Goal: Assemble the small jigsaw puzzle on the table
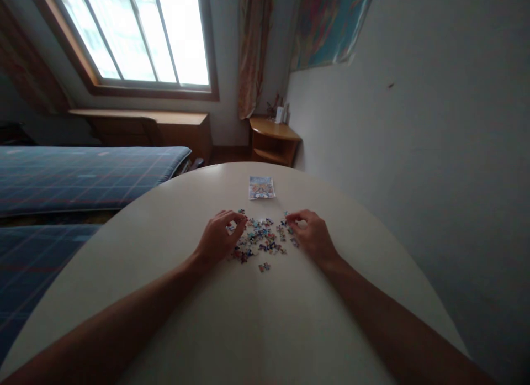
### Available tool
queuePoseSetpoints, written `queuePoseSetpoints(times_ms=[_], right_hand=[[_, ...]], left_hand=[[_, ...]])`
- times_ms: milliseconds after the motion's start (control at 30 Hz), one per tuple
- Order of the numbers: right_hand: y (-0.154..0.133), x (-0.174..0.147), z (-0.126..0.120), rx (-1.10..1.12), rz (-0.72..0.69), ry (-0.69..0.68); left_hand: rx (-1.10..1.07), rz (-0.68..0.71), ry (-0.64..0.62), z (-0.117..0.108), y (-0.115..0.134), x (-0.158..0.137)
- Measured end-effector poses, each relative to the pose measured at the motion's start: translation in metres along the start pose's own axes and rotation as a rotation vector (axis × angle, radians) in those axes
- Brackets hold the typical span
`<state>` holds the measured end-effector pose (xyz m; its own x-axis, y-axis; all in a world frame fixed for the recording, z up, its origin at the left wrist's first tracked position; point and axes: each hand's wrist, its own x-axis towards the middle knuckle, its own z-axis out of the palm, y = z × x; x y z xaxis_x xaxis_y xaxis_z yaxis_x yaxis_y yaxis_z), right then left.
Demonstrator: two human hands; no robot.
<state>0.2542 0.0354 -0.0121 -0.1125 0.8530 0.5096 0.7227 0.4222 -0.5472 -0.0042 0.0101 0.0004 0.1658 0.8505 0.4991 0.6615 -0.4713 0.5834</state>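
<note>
A loose heap of small, many-coloured jigsaw puzzle pieces lies on the white round table between my hands. At the heap's left side, my left hand is closed in a pinch, with a bit of a reddish puzzle piece at its fingertips. My right hand is pinched at the right side, thumb and forefinger around a small piece that is mostly hidden. Two pieces that look joined lie a little nearer to me. Beyond the heap rests a small printed picture sheet.
A bed with a blue plaid cover stands left of the table. A wooden corner shelf holds small items beyond the far edge. The desk sits under the window. A pale wall runs along the right.
</note>
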Motion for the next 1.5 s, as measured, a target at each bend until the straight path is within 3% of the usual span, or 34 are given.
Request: queuePoseSetpoints(times_ms=[133,300,600,833,1500], right_hand=[[-0.004,-0.001,-0.002,-0.006,-0.018,-0.036],[-0.012,-0.001,-0.005,-0.001,-0.015,-0.068],[-0.014,-0.002,-0.002,-0.075,-0.046,-0.172],[-0.011,-0.003,-0.001,-0.084,-0.12,-0.193],[-0.02,-0.01,-0.002,-0.192,-0.124,-0.221]], left_hand=[[0.011,0.112,0.006,-0.002,0.003,-0.003],[-0.01,0.12,0.053,-0.002,0.003,-0.001],[-0.107,0.205,0.031,0.001,0.001,-0.003],[-0.125,0.164,0.035,-0.001,0.002,-0.002],[-0.153,0.013,0.063,0.0,0.0,-0.002]])
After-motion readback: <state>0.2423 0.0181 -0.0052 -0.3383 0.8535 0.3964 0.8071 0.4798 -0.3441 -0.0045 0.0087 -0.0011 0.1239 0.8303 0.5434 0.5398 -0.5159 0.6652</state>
